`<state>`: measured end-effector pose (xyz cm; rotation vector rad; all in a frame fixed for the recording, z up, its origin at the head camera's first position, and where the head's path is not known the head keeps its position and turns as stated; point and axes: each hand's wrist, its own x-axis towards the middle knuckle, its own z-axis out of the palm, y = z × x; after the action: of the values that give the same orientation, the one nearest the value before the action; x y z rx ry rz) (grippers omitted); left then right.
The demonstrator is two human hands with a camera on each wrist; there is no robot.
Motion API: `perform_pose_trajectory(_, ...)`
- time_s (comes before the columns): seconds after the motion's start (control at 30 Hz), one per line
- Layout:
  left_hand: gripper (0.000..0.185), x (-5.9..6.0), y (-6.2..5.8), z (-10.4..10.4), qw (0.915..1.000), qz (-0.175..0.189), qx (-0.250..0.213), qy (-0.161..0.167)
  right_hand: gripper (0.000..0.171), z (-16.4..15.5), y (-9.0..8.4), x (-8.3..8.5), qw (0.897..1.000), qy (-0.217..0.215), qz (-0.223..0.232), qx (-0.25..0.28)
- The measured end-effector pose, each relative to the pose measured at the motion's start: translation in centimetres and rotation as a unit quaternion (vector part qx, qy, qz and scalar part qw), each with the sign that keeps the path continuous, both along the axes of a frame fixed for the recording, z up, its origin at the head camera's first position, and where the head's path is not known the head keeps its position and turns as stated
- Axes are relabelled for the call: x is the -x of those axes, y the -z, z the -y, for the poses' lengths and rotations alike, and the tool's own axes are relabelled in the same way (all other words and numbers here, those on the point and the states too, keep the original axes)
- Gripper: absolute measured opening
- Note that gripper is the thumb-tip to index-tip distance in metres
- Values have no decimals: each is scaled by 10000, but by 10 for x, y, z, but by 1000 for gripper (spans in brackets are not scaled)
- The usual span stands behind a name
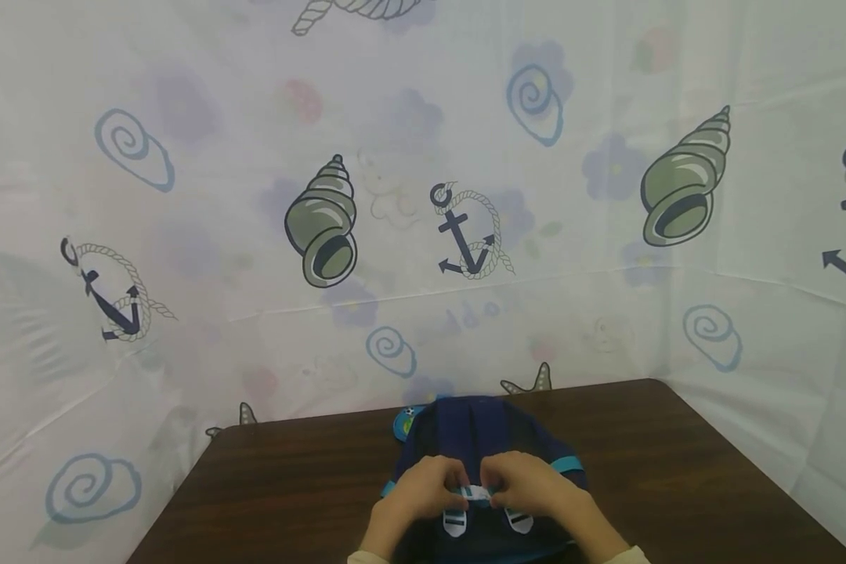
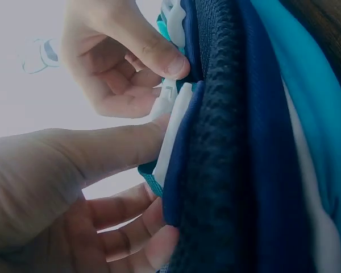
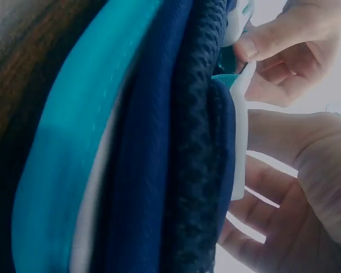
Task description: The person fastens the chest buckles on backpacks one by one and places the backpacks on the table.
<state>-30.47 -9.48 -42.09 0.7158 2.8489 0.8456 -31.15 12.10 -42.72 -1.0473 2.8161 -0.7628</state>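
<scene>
On brown table (image 1: 677,470), navy backpack (image 1: 479,431) with teal trim, white buckle (image 1: 476,493)

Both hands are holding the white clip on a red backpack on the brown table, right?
Not quite: the backpack is dark blue with turquoise trim, not red. The head view shows it, and both wrist views show the blue mesh close up. The rest holds: the left hand and the right hand both pinch the white clip, and the backpack lies on the brown table.
</scene>
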Motion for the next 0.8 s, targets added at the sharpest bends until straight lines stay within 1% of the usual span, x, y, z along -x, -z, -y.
perform_pose_trajectory(0.13,16,-1,0,2,9999,22,-151,66,19,1,1,1,10000,55,-10,-69)
perform_pose_trajectory(0.23,19,-1,-2,5,9996,4,-217,170,14,-1,0,2,9999,8,-133,-67)
perform_pose_trajectory(0.27,22,-1,-4,7,9997,-50,-193,172,14,-2,-1,2,9997,3,-250,-41)
perform_pose_trajectory(0.3,28,-1,-6,10,9995,-146,-218,177,18,-4,-3,3,9993,19,-385,4)
perform_pose_trajectory(0.33,36,1,-8,13,9992,-320,-217,129,25,-8,-5,4,9986,62,-527,71)
perform_pose_trajectory(0.37,44,2,-11,17,9982,-563,-194,27,32,-11,-7,5,9974,150,-694,150)
perform_pose_trajectory(0.43,59,6,-16,27,9929,-1135,-111,-333,47,-21,-13,8,9927,494,-1069,262)
perform_pose_trajectory(0.47,64,8,-18,34,9884,-1401,-60,-582,53,-28,-16,9,9892,719,-1246,289)
perform_pose_trajectory(0.5,69,10,-20,41,9835,-1594,-18,-857,56,-35,-19,11,9857,966,-1343,315)
perform_pose_trajectory(0.53,74,11,-22,50,9785,-1702,82,-1160,59,-42,-21,11,9818,1219,-1418,318)
perform_pose_trajectory(0.57,77,12,-23,59,9747,-1711,166,-1429,61,-49,-24,12,9773,1485,-1480,303)
perform_pose_trajectory(0.6,80,12,-22,68,9721,-1634,245,-1664,63,-58,-25,13,9732,1729,-1494,277)
perform_pose_trajectory(0.67,86,13,-22,86,9701,-1326,320,-2009,67,-75,-29,15,9662,2125,-1439,255)
perform_pose_trajectory(0.77,89,12,-24,110,9695,-846,309,-2281,73,-99,-31,18,9594,2488,-1309,217)
perform_pose_trajectory(0.8,89,12,-24,114,9692,-779,308,-2316,74,-103,-32,18,9588,2534,-1268,216)
